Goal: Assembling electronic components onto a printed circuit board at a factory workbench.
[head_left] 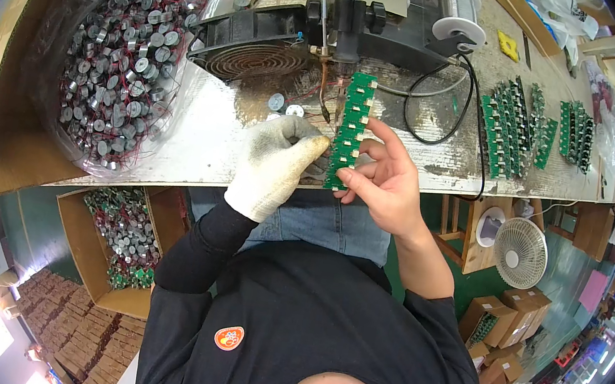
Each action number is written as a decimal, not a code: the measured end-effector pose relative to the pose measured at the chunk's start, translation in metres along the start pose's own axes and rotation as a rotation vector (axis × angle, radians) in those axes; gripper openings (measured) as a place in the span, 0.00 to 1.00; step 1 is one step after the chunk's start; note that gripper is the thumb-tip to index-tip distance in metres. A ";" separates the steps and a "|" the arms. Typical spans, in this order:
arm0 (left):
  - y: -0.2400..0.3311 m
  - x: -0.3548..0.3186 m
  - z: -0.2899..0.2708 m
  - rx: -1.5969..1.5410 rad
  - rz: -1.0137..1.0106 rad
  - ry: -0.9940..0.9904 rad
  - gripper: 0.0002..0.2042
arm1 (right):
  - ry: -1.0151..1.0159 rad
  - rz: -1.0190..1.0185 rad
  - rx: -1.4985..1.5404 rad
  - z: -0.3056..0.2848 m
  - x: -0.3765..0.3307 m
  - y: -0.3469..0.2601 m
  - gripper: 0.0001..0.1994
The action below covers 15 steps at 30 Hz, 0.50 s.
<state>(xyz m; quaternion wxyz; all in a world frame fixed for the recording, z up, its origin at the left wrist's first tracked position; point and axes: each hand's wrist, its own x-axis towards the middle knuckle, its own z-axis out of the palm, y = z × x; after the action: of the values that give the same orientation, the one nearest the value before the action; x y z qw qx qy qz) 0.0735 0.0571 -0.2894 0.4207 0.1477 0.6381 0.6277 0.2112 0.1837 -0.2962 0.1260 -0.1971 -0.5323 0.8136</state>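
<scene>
My bare right hand [388, 181] grips a long green circuit board strip [354, 113] by its lower part, thumb in front and fingers along the right edge. The strip stands nearly upright in view, with a row of small white parts on it. My left hand [274, 158], in a white glove, is closed at the strip's left edge, thumb and forefinger together; whatever they pinch is hidden. Just above the gloved hand, a thin soldering tip [325, 110] points down beside the strip. Two small round motors [276, 102] lie on the bench near the glove.
At left, a plastic-lined carton [25, 155] holds many silver motors with red wires. A black fan [255, 61] and a solder wire spool [455, 13] stand at the back. More board strips [504, 128] lie at right. A black cable [410, 112] loops across the bench.
</scene>
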 end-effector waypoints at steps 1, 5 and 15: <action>0.001 0.000 0.000 -0.036 -0.024 0.001 0.08 | 0.000 0.002 -0.001 0.000 0.000 -0.001 0.35; 0.004 -0.001 0.002 -0.019 -0.026 0.015 0.07 | -0.001 -0.004 -0.004 0.001 -0.001 -0.002 0.35; -0.011 0.002 -0.001 -0.022 -0.023 0.008 0.08 | 0.012 -0.011 -0.015 0.000 -0.002 0.006 0.33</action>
<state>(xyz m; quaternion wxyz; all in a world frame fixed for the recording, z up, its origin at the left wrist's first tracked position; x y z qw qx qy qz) 0.0750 0.0557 -0.3004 0.4270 0.1330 0.6345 0.6304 0.2129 0.1803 -0.3009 0.1321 -0.2003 -0.5387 0.8076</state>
